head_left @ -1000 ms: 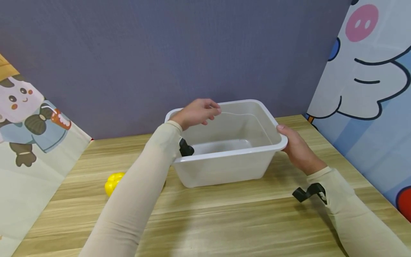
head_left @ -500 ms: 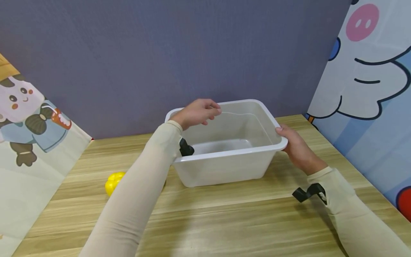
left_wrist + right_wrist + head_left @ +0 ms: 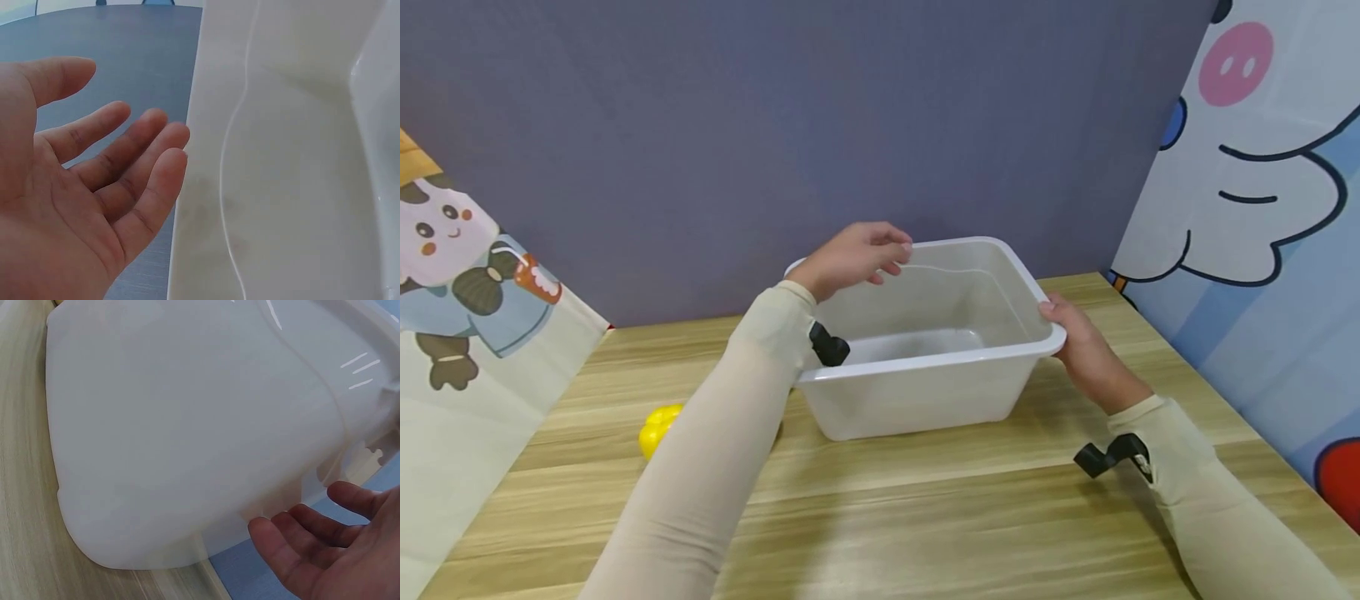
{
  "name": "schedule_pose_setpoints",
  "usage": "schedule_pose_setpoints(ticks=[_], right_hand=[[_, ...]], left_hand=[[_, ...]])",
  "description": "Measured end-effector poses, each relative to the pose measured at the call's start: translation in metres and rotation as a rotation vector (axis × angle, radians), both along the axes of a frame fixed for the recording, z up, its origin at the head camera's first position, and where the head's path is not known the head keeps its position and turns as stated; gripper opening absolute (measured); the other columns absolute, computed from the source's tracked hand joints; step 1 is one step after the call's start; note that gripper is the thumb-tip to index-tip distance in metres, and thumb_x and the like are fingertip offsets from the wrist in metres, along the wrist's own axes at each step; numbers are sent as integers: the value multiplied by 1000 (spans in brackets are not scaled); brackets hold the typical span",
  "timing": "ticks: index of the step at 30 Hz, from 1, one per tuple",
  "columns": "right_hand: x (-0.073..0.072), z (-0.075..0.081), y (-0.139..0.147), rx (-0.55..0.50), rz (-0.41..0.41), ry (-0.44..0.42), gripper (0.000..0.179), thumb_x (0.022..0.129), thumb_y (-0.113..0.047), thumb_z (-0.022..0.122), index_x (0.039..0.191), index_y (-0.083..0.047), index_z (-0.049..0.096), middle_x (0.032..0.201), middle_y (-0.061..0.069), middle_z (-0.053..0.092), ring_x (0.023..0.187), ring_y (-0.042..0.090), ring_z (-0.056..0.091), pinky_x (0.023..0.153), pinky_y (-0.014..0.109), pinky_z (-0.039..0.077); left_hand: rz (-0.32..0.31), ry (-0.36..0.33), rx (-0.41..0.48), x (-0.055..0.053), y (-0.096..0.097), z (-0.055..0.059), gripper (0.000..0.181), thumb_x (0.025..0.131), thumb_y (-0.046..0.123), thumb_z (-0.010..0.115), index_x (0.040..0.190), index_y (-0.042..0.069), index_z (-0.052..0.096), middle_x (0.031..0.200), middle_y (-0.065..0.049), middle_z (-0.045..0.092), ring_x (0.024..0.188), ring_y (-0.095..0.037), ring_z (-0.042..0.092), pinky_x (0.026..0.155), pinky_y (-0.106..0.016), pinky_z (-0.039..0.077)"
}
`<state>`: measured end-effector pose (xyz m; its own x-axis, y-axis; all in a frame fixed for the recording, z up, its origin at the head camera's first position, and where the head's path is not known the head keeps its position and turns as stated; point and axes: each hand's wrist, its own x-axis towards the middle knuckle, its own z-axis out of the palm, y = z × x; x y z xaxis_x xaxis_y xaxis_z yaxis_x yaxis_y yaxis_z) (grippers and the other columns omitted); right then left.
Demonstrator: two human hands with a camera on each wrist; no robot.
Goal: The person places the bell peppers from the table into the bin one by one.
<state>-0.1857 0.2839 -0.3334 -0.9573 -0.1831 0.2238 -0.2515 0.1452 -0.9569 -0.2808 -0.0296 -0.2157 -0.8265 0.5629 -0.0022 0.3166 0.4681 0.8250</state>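
A white rectangular plastic tub (image 3: 917, 400) stands upright on the wooden table, with nothing seen on the visible part of its floor. My left hand (image 3: 853, 257) hovers over its back left part, palm down. In the left wrist view the left hand (image 3: 94, 169) holds nothing, its fingers loosely bent and apart. My right hand (image 3: 1088, 350) grips the tub's right rim, thumb on top and fingers beneath. In the right wrist view the fingers of the right hand (image 3: 325, 544) lie at the outer wall of the tub (image 3: 162, 444).
A yellow bell pepper (image 3: 655, 429) lies on the wooden table (image 3: 925, 517), partly hidden by the left forearm. A dark edge of something shows just past that arm. A grey panel (image 3: 775, 125) rises behind the tub, with cartoon-printed sheets on both sides.
The head view has shifted slightly, moving the whole scene a little left. My left hand sits slightly higher over the tub. The right hand keeps its hold on the rim.
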Motion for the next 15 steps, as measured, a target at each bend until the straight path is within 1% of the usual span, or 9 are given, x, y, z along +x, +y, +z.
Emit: schedule_pose_setpoints(ticks=[5, 11, 15], right_hand=[[1, 0, 1, -6, -5, -8, 49, 106, -45, 31, 133, -7, 44, 116, -2, 57, 109, 21, 51, 90, 38, 38], [1, -1, 1, -52, -18, -10, 43, 106, -42, 34, 127, -8, 47, 113, -2, 60, 104, 18, 54, 88, 36, 39], [0, -1, -1, -54, -11, -13, 47, 106, -42, 34, 131, -6, 46, 115, 2, 60, 105, 19, 53, 88, 36, 40]], left_hand=[[-13, -7, 38, 2, 2, 4, 35, 104, 28, 55, 134, 10, 58, 129, -14, 62, 112, -23, 63, 93, -37, 52], [-5, -5, 73, 4, 2, 8, 33, 105, 28, 55, 132, 9, 58, 126, -16, 63, 108, -22, 65, 92, -36, 53], [-5, 0, 82, 5, 0, 11, 34, 105, 28, 55, 133, 10, 58, 123, -12, 65, 108, -20, 65, 91, -35, 53]])
